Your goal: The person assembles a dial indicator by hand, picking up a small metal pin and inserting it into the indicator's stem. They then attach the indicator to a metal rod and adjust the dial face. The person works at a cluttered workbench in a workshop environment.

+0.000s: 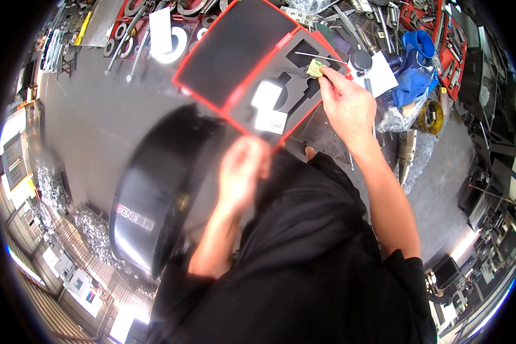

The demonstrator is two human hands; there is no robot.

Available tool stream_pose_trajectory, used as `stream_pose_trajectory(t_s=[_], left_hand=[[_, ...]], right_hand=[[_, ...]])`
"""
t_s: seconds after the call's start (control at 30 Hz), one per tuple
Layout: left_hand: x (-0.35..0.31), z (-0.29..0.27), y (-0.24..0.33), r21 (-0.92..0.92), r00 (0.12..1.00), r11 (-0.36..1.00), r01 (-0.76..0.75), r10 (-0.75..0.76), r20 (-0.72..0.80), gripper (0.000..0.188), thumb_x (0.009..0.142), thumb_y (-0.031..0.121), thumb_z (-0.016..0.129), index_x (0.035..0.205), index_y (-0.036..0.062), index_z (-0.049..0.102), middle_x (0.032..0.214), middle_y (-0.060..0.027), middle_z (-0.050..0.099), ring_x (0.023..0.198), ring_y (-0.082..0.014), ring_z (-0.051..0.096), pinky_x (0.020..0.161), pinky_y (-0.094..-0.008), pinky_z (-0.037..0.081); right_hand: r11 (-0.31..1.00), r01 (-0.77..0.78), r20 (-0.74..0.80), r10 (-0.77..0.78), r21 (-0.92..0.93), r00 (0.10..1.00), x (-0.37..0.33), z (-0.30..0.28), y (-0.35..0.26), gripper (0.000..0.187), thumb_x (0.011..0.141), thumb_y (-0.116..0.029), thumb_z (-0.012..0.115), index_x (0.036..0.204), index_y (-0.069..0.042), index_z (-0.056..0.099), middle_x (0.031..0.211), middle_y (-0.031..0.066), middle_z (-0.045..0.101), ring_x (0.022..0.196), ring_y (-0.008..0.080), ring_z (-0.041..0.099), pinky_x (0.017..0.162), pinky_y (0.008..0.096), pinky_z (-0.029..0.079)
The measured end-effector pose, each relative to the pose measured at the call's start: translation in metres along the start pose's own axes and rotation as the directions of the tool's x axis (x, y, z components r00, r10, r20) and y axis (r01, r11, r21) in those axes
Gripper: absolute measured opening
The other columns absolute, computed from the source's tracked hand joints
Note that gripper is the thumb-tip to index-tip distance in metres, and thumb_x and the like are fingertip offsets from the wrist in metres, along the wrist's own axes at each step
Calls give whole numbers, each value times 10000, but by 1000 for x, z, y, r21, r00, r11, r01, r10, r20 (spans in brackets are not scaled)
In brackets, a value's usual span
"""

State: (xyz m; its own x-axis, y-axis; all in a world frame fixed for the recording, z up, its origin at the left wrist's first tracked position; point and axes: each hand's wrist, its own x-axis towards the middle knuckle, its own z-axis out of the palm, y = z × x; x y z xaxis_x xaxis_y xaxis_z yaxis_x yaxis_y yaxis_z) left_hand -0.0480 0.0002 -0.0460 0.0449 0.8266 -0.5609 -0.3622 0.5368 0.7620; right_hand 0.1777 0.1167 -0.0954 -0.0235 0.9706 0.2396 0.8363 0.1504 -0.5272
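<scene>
A flat red case (231,103) lies open, tilted across the grey work surface. Dark foam lines its lid, and grey foam with cut-out recesses fills the other half. Two white pieces, a blank-looking card (266,94) and a printed label (270,121), rest on the grey foam. My right hand (352,109) reaches over the case's right side, thumb and fingers pinching a small yellow-green packet (314,68). Beside the packet runs a thin metal rod (320,57). Smeared by motion, my left hand (243,166) is just below the case's near corner; its fingers are not clear.
A large black curved panel (155,195) stands left of my left arm. Behind the case lie metal rings (178,46) and rods. To the right are a blue plastic-like piece (413,80), a yellow ring-shaped part (430,117), a metal tool holder (406,152) and red tool trays (453,57).
</scene>
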Motion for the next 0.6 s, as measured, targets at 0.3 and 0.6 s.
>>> stream_pose_trajectory(t_s=[0.3, 0.6], left_hand=[[-1, 2, -1, 14, 1000, 1000, -6, 6, 2, 339, 1141, 310, 525, 896, 78, 560, 858, -23, 560, 704, -93, 498, 635, -239, 422], [0, 13, 4, 78, 995, 994, -76, 70, 78, 481, 1150, 400, 471, 781, 92, 465, 775, -27, 471, 669, -120, 424, 623, -277, 383]], right_hand=[[604, -464, 271, 386, 648, 882, -46, -8, -10, 147, 1016, -123, 690, 1039, 10, 746, 744, -53, 657, 642, 5, 523, 564, 217, 403], [464, -649, 474, 445, 604, 760, -48, 4, -51, 337, 1019, -284, 719, 911, 34, 742, 620, 4, 629, 554, 66, 524, 525, 308, 429]])
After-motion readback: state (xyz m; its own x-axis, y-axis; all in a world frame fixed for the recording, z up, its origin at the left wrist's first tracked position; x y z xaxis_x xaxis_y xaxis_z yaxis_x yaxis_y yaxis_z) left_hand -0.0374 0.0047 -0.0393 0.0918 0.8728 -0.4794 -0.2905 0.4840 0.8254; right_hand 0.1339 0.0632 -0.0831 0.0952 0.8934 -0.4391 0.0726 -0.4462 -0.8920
